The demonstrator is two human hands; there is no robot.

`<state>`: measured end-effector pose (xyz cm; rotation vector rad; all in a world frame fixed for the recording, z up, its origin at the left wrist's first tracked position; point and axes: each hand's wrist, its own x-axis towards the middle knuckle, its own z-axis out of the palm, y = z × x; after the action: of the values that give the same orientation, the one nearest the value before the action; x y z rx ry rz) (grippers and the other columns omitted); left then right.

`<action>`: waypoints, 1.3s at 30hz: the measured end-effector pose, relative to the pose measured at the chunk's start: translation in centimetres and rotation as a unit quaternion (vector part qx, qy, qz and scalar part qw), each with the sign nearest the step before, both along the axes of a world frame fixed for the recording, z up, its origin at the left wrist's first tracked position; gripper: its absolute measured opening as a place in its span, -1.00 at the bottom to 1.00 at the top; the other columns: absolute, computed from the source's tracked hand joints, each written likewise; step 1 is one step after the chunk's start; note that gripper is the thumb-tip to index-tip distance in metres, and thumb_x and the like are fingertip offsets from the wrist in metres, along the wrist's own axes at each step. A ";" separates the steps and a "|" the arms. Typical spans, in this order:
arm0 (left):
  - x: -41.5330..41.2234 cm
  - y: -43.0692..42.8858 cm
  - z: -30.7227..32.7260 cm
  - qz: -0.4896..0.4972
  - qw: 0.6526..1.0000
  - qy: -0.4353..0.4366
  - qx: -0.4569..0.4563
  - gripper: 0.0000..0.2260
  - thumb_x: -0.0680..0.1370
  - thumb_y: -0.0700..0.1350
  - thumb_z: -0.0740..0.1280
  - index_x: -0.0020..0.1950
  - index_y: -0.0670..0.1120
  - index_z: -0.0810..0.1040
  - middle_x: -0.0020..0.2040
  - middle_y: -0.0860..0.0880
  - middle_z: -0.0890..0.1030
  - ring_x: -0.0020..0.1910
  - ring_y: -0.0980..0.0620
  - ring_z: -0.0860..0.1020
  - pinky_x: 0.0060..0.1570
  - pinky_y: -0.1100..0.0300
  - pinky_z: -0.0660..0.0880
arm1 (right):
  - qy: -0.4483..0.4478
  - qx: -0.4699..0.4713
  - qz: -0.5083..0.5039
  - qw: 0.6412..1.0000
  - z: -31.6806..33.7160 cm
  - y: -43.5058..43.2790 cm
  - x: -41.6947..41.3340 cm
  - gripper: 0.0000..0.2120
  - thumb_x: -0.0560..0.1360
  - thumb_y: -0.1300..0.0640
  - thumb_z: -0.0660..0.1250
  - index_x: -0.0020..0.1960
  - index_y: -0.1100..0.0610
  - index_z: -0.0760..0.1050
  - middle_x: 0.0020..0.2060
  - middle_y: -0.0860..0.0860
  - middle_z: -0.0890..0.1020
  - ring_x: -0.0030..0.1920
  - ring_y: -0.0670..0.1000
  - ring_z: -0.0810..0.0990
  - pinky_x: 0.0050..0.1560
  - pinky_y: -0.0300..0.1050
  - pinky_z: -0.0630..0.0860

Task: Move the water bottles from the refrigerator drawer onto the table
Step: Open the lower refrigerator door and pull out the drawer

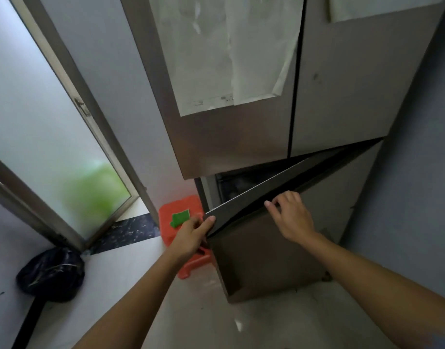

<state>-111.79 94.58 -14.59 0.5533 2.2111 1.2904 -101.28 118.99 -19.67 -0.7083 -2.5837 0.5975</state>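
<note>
Refrigerator drawer stands partly open before you. Your left hand grips its top-left corner, and your right hand curls over its top edge. The dark interior hides any water bottles.

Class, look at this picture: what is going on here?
A person stands at a refrigerator and grips the top edge of its bottom drawer with both hands: the left hand at the left corner, the right hand further along. The drawer is partly open; its inside is dark, and what it holds cannot be seen.
</note>
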 end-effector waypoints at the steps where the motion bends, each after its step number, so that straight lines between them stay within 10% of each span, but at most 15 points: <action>1: 1.2 -0.5 0.0 -0.007 1.000 0.015 0.002 -0.66 0.56 0.12 0.27 0.13 -0.13 0.44 0.00 -0.19 0.60 -0.09 -0.18 0.62 -0.19 0.03 0.58 | 0.006 -0.011 -0.005 1.000 0.0 -0.5 1.3 -0.59 0.60 -0.16 0.09 0.05 0.13 0.53 0.07 0.04 0.51 0.28 0.05 0.38 0.11 0.00 0.44; 5: 7.3 -0.9 0.5 -0.108 0.992 0.068 0.009 -0.76 0.57 0.02 0.30 0.20 -0.02 0.50 -0.08 0.05 0.58 -0.11 0.07 0.57 -0.17 0.26 0.50 | 0.003 -0.039 -0.026 0.999 0.2 -2.8 7.7 -0.64 0.65 -0.03 0.10 0.24 0.15 0.52 0.37 0.08 0.42 0.50 0.07 0.17 0.43 0.06 0.24; 11: 13.9 0.8 1.3 -0.245 0.964 0.077 -0.066 -0.73 0.63 -0.01 0.19 0.03 -0.14 0.62 -0.09 -0.11 0.66 -0.20 0.05 0.61 -0.29 0.33 0.45 | 0.000 -0.123 -0.069 0.990 1.7 -5.0 18.6 -0.58 0.63 -0.07 0.15 0.41 0.08 0.41 0.53 0.00 0.21 0.44 0.05 0.32 0.39 0.00 0.31; 22: 25.1 12.9 0.8 -0.345 0.836 0.400 -0.146 -0.44 0.57 0.07 0.26 0.52 0.09 0.10 0.39 -0.11 0.33 0.27 -0.10 0.44 0.18 -0.01 0.47 | 0.107 -0.338 -0.204 0.912 2.1 -0.4 38.2 -0.71 0.56 -0.06 0.31 0.16 0.10 0.58 -0.08 0.05 0.64 -0.18 0.06 0.62 -0.20 -0.01 0.59; 31: 35.0 26.3 1.1 -0.392 0.755 0.496 -0.173 -0.41 0.58 0.25 0.10 0.56 0.16 0.00 0.57 -0.14 0.06 0.51 -0.17 0.14 0.40 -0.10 0.21 | 0.142 -0.516 -0.262 0.803 1.7 7.7 50.4 -0.62 0.62 -0.13 0.17 0.16 0.13 0.57 0.03 0.08 0.63 0.01 0.03 0.60 -0.19 -0.11 0.61; 39: 40.1 35.7 0.6 -0.395 0.738 0.529 -0.140 -0.48 0.62 0.19 0.04 0.55 0.06 0.08 0.58 -0.07 0.05 0.56 -0.09 -0.06 0.49 -0.12 -0.04 | 0.201 -0.456 -0.391 0.774 -0.2 15.8 54.6 -0.57 0.63 -0.17 0.09 0.11 0.13 0.55 0.00 0.11 0.63 -0.03 0.10 0.61 -0.11 -0.01 0.62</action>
<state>-71.67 130.27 -14.03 2.1945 2.3128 0.0867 -46.63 134.80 -19.92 -1.5967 -1.2680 1.4807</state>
